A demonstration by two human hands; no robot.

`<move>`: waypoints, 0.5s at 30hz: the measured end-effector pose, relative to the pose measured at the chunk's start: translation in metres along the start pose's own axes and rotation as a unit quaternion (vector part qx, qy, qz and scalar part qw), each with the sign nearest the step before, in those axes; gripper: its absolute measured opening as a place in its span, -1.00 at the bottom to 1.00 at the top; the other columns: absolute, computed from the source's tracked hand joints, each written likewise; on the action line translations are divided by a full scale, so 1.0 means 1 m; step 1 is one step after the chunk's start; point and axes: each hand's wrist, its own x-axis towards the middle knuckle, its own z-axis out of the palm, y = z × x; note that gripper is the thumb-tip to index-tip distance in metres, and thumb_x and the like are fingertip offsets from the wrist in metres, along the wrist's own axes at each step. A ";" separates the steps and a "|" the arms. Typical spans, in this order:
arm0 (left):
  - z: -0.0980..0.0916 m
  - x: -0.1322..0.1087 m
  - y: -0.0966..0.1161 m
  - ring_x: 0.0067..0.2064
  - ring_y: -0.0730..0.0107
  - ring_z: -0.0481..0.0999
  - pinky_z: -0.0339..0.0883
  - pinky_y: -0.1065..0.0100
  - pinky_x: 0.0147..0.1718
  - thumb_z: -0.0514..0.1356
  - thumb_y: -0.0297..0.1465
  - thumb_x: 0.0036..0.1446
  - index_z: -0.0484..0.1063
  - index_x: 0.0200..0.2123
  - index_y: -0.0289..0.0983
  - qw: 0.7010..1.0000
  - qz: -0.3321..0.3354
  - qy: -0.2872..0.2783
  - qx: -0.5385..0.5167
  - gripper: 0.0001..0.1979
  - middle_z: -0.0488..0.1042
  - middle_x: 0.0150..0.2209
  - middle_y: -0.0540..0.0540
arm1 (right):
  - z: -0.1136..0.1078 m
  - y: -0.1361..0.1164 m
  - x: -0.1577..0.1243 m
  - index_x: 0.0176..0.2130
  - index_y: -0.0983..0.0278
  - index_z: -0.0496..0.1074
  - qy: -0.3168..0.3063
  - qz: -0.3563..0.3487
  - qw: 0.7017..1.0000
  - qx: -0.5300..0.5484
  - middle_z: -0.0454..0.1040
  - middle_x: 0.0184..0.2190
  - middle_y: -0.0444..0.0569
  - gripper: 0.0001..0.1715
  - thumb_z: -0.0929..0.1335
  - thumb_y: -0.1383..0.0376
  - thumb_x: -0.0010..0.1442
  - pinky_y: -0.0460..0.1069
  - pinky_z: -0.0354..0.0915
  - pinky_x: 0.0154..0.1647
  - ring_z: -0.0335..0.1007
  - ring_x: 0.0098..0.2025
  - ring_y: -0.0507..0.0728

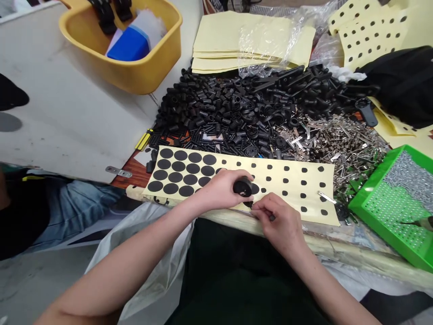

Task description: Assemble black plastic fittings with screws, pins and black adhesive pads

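My left hand [226,188] is closed around a round black plastic part [242,187], its open end turned toward me. Just to the right, my right hand [279,220] has its fingers pinched close to the lower edge of that part; what they hold is mostly hidden. Both hands are over a pale yellow sticker sheet [294,168] at the table's front edge. Rows of black round stickers [176,177] cover its left side, while the right side shows small dark marks. A thin metal strip [326,197] lies across the sheet's right end.
Behind the sheet spreads a heap of black plastic parts [219,104], with a pile of metal strips [341,140] to its right. A green basket [365,203] of screws stands at right. A yellow bin [135,74] hangs at upper left. Yellow sheets [219,38] are stacked behind.
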 end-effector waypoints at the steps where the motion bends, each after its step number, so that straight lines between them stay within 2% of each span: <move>1: 0.001 0.003 0.004 -0.26 0.27 0.48 0.30 0.28 -0.18 0.30 -0.31 -0.07 0.48 -0.18 -0.23 0.999 0.007 0.003 0.033 -0.67 0.54 -0.28 -0.05 | 0.000 0.000 0.000 -0.45 0.20 0.43 0.002 0.001 1.000 -0.001 0.43 -0.48 -0.21 -0.80 0.32 0.49 0.06 -0.13 0.19 -0.50 0.31 -0.52 -0.03; 3: 0.003 0.009 0.011 -0.25 0.22 0.50 0.29 0.25 -0.16 0.28 -0.31 -0.08 0.50 -0.21 -0.20 0.995 0.017 -0.010 0.099 -0.71 0.56 -0.31 -0.04 | 0.002 0.000 0.000 -0.45 0.20 0.44 0.005 -0.001 1.000 0.001 0.45 -0.47 -0.21 -0.81 0.33 0.48 0.06 -0.13 0.20 -0.49 0.33 -0.51 -0.03; 8: 0.005 0.021 0.025 -0.29 0.14 0.51 0.28 0.25 -0.24 0.23 -0.35 -0.11 0.49 -0.18 -0.21 0.973 0.041 -0.091 0.210 -0.67 0.54 -0.36 -0.08 | 0.003 0.002 0.000 -0.44 0.22 0.45 0.027 -0.026 0.999 -0.007 0.46 -0.47 -0.18 -0.83 0.33 0.48 0.07 -0.13 0.20 -0.51 0.36 -0.49 -0.01; 11: 0.002 0.025 0.027 -0.30 0.14 0.51 0.26 0.27 -0.28 0.22 -0.39 -0.11 0.46 -0.15 -0.20 0.965 0.047 -0.106 0.234 -0.64 0.53 -0.37 -0.06 | 0.003 0.003 0.000 -0.42 0.22 0.44 0.024 -0.030 0.999 -0.004 0.46 -0.47 -0.18 -0.84 0.34 0.48 0.08 -0.13 0.20 -0.51 0.38 -0.49 -0.01; 15: 0.000 0.029 0.026 -0.31 0.16 0.50 0.23 0.31 -0.34 0.19 -0.43 -0.07 0.45 -0.19 -0.18 0.963 0.049 -0.111 0.239 -0.71 0.52 -0.38 -0.05 | 0.003 0.004 -0.001 -0.41 0.23 0.43 0.015 -0.060 0.998 0.013 0.45 -0.46 -0.16 -0.81 0.31 0.50 0.10 -0.12 0.22 -0.50 0.36 -0.48 -0.01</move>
